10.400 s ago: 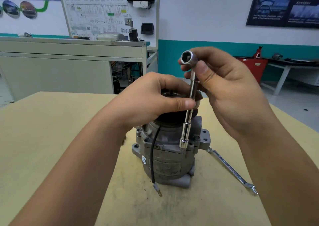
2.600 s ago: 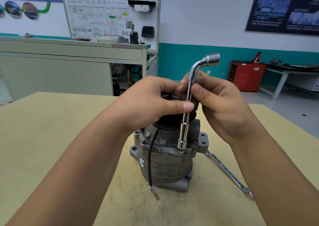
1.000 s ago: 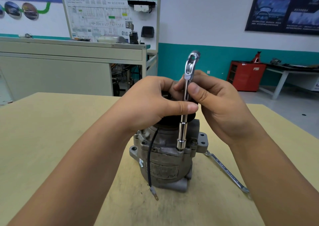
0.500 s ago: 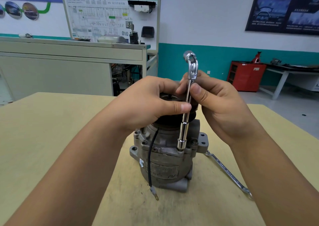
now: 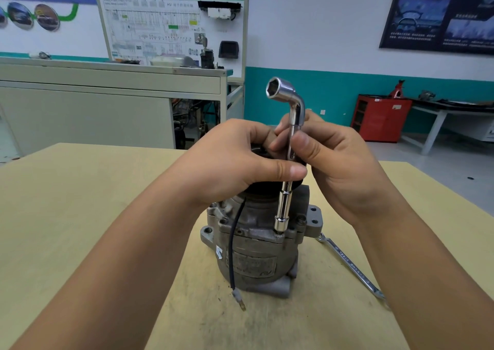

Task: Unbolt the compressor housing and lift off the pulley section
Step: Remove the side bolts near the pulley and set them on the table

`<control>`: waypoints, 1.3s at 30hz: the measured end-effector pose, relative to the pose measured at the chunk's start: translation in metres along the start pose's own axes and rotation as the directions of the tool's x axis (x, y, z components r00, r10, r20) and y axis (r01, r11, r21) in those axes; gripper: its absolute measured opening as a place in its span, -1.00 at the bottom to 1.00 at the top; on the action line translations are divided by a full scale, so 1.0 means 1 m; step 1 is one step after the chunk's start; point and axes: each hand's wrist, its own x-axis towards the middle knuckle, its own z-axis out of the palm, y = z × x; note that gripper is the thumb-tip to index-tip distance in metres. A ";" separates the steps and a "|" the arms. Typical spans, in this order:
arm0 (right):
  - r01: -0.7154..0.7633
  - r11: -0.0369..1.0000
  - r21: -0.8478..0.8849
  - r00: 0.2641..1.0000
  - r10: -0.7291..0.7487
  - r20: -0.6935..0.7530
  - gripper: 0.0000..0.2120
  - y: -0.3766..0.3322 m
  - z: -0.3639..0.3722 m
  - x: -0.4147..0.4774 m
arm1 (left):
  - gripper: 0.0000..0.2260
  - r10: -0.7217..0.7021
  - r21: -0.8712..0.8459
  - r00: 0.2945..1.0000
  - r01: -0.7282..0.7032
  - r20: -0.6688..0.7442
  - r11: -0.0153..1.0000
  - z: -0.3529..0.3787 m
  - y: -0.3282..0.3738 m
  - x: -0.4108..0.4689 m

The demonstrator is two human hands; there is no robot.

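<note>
A grey compressor stands upright on the yellow table, its black pulley section on top mostly hidden under my hands. My left hand grips the pulley from above, thumb stretched toward the tool. A chrome L-shaped socket wrench stands upright with its lower socket on a housing bolt at the flange. My right hand pinches the wrench shaft between thumb and fingers. The wrench's bent upper end points left, toward me. A black wire hangs down the housing.
A flat combination spanner lies on the table right of the compressor. Beyond the table stand a grey cabinet with a wiring display board, a red cabinet and a bench at the far right.
The wrench has kept turning on the bolt: its bent upper end swung from pointing right, through edge-on, to pointing left toward me. Both hands stay in place.
</note>
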 end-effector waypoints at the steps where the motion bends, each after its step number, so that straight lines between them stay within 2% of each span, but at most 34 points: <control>1: 0.006 1.000 0.002 1.000 -0.006 0.006 -0.82 0.000 -0.001 0.000 | -0.85 0.006 -0.001 1.000 -0.006 0.011 1.000 -0.001 0.000 -0.001; 7: 0.004 1.000 0.007 1.000 -0.005 0.018 -0.78 0.002 -0.003 0.000 | -0.81 0.025 -0.017 1.000 -0.024 0.020 1.000 -0.004 0.001 -0.001; 15: 0.006 1.000 0.017 1.000 -0.006 0.014 -0.82 0.002 -0.002 0.000 | -0.88 -0.003 -0.024 1.000 0.003 0.022 1.000 -0.003 0.000 0.000; 21: 0.005 0.999 0.041 1.000 -0.004 -0.012 -0.84 0.001 0.000 0.001 | -0.78 -0.003 0.013 1.000 0.004 -0.031 1.000 0.001 0.000 0.000; 24: 0.007 0.999 0.046 1.000 -0.006 -0.008 -0.90 0.002 -0.001 0.001 | -0.82 -0.002 -0.006 1.000 0.002 -0.026 1.000 0.000 -0.001 -0.001; 26: 0.005 0.999 0.038 1.000 -0.006 0.002 -0.85 0.002 -0.001 0.000 | -0.88 0.006 -0.021 1.000 -0.006 0.002 1.000 -0.002 0.000 -0.001; 30: 0.005 1.000 0.029 1.000 -0.005 0.017 -0.80 0.002 -0.002 0.000 | -0.81 0.019 -0.015 1.000 -0.019 0.019 1.000 -0.004 -0.001 -0.001; 36: 0.013 0.998 0.063 1.000 -0.012 -0.017 -0.87 0.003 -0.001 0.000 | -0.88 -0.010 -0.024 1.000 0.010 -0.009 1.000 -0.003 -0.001 0.000; 39: -0.007 0.999 0.053 1.000 0.008 -0.031 -0.86 0.003 0.000 0.000 | -0.78 -0.022 -0.004 0.999 0.022 -0.044 1.000 0.000 0.000 0.000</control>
